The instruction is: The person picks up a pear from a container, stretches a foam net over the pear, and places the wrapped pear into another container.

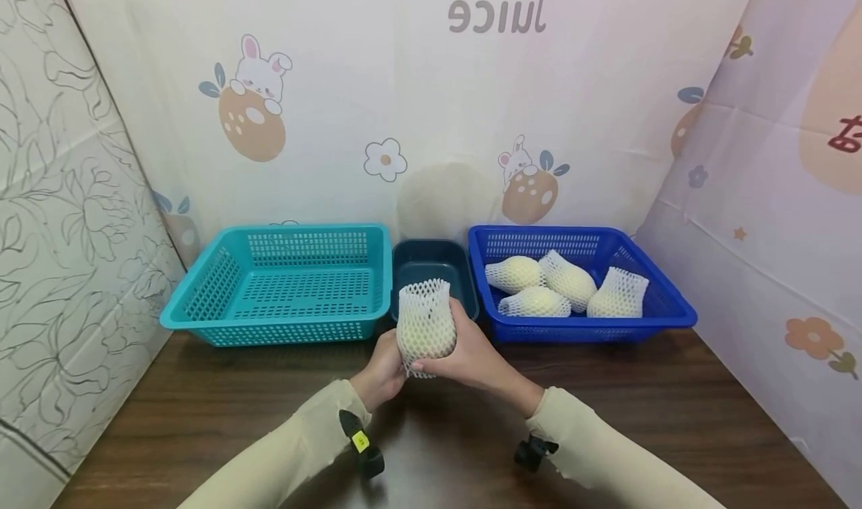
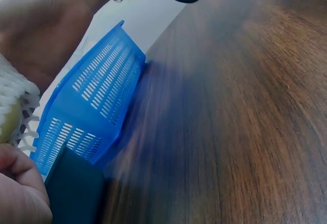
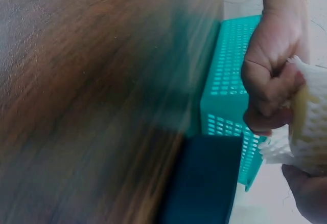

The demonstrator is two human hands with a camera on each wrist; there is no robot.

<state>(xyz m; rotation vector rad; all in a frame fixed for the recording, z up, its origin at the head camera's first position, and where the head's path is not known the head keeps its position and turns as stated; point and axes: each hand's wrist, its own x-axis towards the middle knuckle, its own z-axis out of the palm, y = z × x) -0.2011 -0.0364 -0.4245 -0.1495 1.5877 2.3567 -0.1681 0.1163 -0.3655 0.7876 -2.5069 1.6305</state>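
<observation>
A pale yellow fruit in a white foam net (image 1: 426, 325) is held up between both hands, over the front of a small dark bin (image 1: 434, 258). My right hand (image 1: 474, 355) grips the netted fruit from the right, thumb across its near side. From the left, my left hand (image 1: 384, 367) has its fingers curled at the net's lower edge; in the right wrist view this hand (image 3: 273, 86) pinches the net, and bare yellow fruit skin (image 3: 299, 109) shows beside it. The fruit's exact kind is hidden by the net.
To the left stands a turquoise basket (image 1: 276, 329) with nothing seen inside. A blue basket (image 1: 582, 329) on the right holds several fruits in white foam nets (image 1: 569, 281). All stand on a dark wooden table (image 1: 269, 389) before a printed curtain (image 1: 431, 120).
</observation>
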